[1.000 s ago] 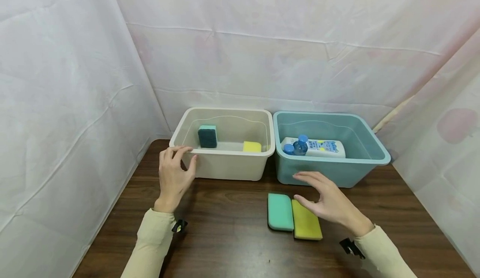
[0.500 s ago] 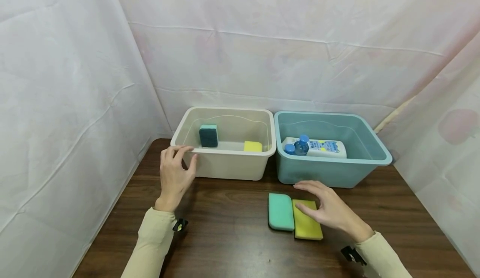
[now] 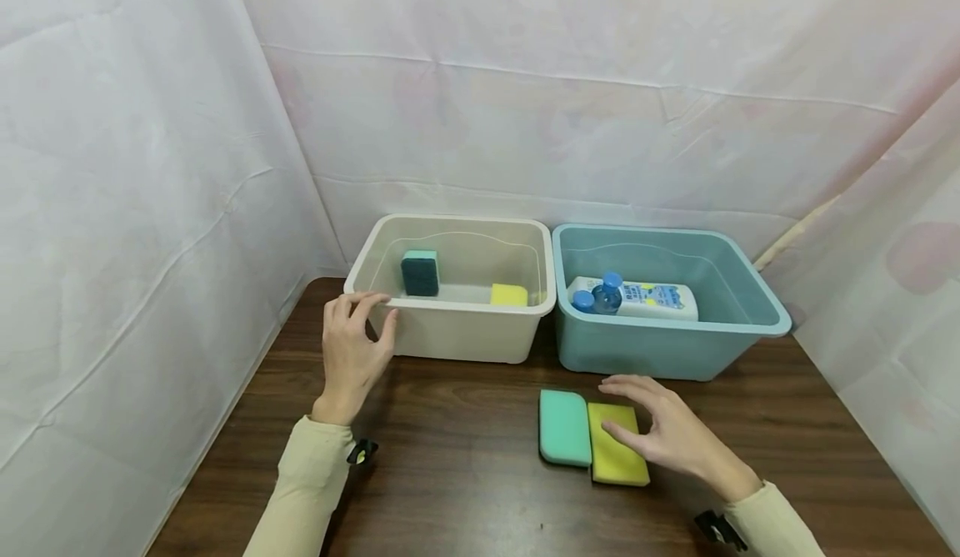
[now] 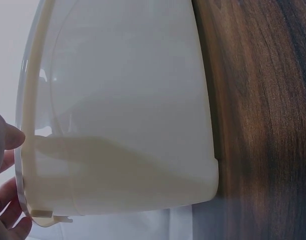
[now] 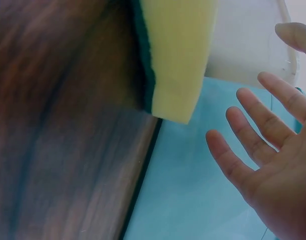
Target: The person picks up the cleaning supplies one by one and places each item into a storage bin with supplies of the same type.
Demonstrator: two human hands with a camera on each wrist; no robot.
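My left hand (image 3: 350, 359) is at the front left corner of a beige plastic bin (image 3: 457, 333), its fingertips right at the rim and thumb spread apart. In the left wrist view, fingers (image 4: 8, 202) show beside the bin's rim. My right hand (image 3: 667, 428) hovers over a yellow scouring sponge (image 3: 615, 461), thumb and fingers spread and holding nothing. The sponge's dark green scouring layer (image 5: 147, 65) shows in the right wrist view. A mint-green sponge (image 3: 564, 428) lies flat on the table, touching the yellow one on its left.
Inside the beige bin are a dark-faced green sponge (image 3: 420, 275) standing upright and a yellow sponge (image 3: 509, 294). A blue bin (image 3: 637, 357) stands to its right, with a white bottle (image 3: 663, 300) and blue-capped bottles (image 3: 607, 294) inside. Pale curtains (image 3: 480, 123) surround the wooden table (image 3: 450, 474).
My right hand has moved down from in front of the blue bin to over the yellow sponge. The left hand keeps its place at the beige bin's corner.
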